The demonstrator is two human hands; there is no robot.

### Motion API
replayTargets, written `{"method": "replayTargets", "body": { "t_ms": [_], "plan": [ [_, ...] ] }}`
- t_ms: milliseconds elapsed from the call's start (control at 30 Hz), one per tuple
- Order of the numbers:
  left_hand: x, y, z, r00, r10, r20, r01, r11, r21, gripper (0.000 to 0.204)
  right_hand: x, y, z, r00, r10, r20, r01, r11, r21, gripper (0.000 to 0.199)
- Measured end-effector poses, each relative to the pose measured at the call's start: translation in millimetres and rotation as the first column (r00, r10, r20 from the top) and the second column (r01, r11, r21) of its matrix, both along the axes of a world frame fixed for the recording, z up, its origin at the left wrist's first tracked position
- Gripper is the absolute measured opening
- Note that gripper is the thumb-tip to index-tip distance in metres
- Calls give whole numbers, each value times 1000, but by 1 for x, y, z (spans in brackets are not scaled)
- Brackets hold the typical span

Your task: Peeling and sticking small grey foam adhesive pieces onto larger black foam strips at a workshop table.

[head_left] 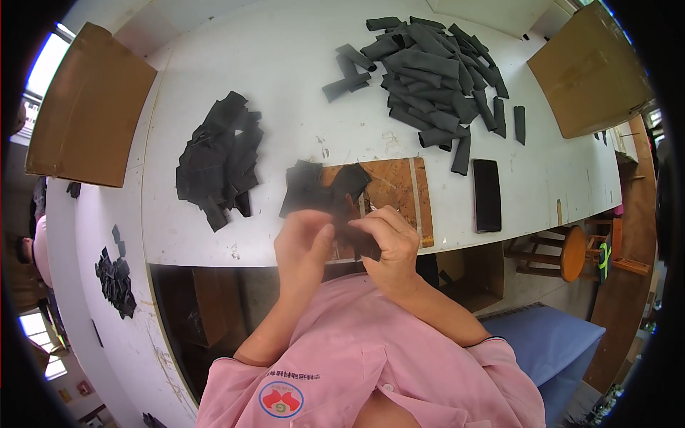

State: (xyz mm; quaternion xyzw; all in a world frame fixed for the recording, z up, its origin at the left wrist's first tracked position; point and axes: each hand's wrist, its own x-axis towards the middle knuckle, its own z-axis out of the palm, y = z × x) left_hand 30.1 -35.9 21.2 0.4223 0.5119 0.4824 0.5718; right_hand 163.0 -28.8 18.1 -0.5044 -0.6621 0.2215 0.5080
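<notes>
1. Black rubbery sheet pieces [330, 192], a small bundle of them, sit just above the middle of the frame, pinched between both hands over the near edge of the white table [285, 78].
2. Left hand [303, 239] is curled closed, thumb pressed against the lower left of the bundle.
3. Right hand [389, 242] is also closed, fingers folded down over the bundle's lower right part; both hands touch each other's fingertips around it.
4. Pink shirt [371, 357] fills the lower middle of the frame, with the forearms rising out of it.
5. Brown wooden board [399, 189] lies on the table directly behind the bundle, partly hidden by it.
6. Black phone [486, 194] lies flat just to the right of the board, near the table edge.
7. Flat black pile [217, 160] of cut pieces sits left of centre, apart from the board.
8. Rolled black strips [435, 78] make a big loose heap in the upper middle-right.
9. Cardboard box [89, 107] stands at upper left; a second cardboard box [589, 68] at upper right.
10. Round wooden stool [567, 253] shows at right, below the table edge.
</notes>
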Motion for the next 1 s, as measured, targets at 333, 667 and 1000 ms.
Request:
{"method": "replayTargets", "body": {
  "t_ms": [333,667,1000],
  "plan": [
    [2,-2,27,988,2,156,19,991,-129,17,10,7,-15,990,-47,134,28,989,142,21],
    [4,0,3,985,72,-155,-72,997,3,3,12,0,0,972,225,71,-207,958,-199,31],
    [13,-9,-2,733,349,-584,45,832,553,8,-2,1,4,974,159,161,-161,987,3,17]
  ]
}}
